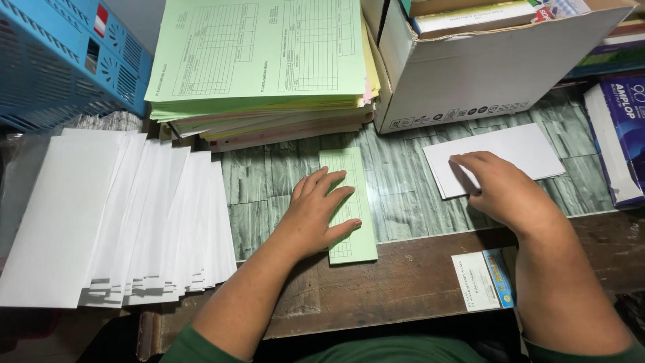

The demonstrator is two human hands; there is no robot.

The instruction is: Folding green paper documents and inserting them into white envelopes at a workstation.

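Lying nearest the viewer, at the front edge of the wooden bench (403, 275), is a small white card (476, 281) with a blue strip along its right side, just left of the right forearm. Beyond it the left hand (316, 215) rests palm down on a folded green form (349, 205), its fingers (332, 195) spread flat across the paper rather than curled around it; the form lies lengthwise, its near end over the wood and its far end on the green patterned mat (396, 168) that covers the back of the bench. To the right, the right hand (500, 188) presses on a white envelope (497, 158) lying flat on that mat, fingers held close together with the tips on the envelope's left part, gripping nothing. The two hands are well apart. On the left side a long row of white envelopes (114, 222) is fanned out, overlapping one another. Farther back, a thick pile of green, yellow and pink forms (262, 67) sits behind the folded form, touching a white cardboard box (484, 74) of books on its right. A blue plastic basket (60, 60) stands at the far left, and a blue and white paper packet (618, 134) lies at the far right.
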